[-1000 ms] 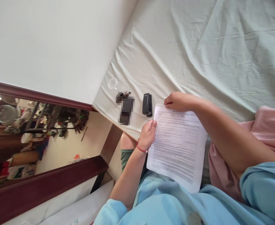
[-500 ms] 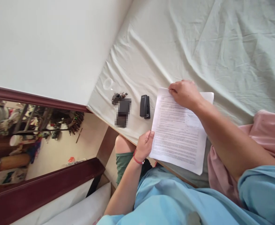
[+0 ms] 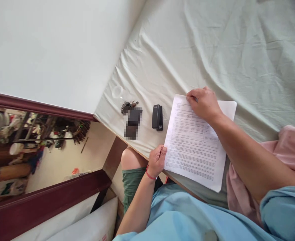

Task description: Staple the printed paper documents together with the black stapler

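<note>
Printed paper sheets (image 3: 187,144) lie on the pale green cloth in front of me, covered in small lines of text. My left hand (image 3: 156,162), with a red band at the wrist, is closed on their lower left edge, thumb on top. At the top edge, my right hand (image 3: 206,104) has its fingers curled together in a pinch on the paper. How many sheets there are I cannot tell. A black stapler (image 3: 157,117) rests on the cloth just left of the paper, touched by neither hand.
Left of the stapler are a blurred-out dark object (image 3: 134,122), a small dark bundle (image 3: 129,106) and a clear plastic container (image 3: 118,92). Pink fabric (image 3: 285,144) lies at right. The cloth-covered surface (image 3: 167,60) ends at an edge near my knee (image 3: 132,157).
The paper and both hands have shifted slightly right and toward me in the view. The stapler and other items shift less, as the view moves a little. Both hands keep their hold.
</note>
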A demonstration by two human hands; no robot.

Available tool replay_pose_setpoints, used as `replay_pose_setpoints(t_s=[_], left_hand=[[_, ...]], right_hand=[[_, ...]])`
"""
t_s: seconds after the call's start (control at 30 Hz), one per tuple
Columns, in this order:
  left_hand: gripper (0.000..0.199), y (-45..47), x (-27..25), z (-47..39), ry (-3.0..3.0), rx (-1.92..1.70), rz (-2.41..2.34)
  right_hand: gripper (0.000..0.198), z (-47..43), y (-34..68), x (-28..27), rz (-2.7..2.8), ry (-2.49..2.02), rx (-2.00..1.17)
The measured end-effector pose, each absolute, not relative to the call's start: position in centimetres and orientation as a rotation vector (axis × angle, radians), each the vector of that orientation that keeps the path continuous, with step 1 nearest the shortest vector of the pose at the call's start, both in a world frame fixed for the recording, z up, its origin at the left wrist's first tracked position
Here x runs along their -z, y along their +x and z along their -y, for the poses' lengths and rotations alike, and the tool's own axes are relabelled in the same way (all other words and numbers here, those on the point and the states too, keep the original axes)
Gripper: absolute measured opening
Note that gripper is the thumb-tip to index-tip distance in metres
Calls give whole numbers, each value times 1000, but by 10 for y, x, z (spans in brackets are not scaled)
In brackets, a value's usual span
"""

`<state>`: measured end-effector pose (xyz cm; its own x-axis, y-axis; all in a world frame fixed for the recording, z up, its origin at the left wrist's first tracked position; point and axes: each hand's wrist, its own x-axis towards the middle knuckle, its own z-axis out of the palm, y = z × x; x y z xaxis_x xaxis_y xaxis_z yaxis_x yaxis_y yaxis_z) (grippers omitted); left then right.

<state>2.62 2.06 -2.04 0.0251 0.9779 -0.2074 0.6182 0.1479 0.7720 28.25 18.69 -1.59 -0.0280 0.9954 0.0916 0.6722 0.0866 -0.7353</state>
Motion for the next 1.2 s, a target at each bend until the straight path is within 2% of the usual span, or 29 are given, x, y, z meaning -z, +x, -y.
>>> replay_pose_setpoints(t_s=[0.43,0.73,0.97,1.2], left_hand=[[42,40,22,-12,1631,-648,-1767],[38,39,30,-9,1773,-648,-1808],[34,39,39,-8,1999,-693,-1857],[30,40,39,-7,2038,-708,-1884]], right_hand=[[29,-187,285,15,1767,-1625,-699],[29,-184,285,4,1698,-1678,-538],[22,-186,286,15,1641,-1672,-532],[25,-187,287,17,1643,-1716,-534]])
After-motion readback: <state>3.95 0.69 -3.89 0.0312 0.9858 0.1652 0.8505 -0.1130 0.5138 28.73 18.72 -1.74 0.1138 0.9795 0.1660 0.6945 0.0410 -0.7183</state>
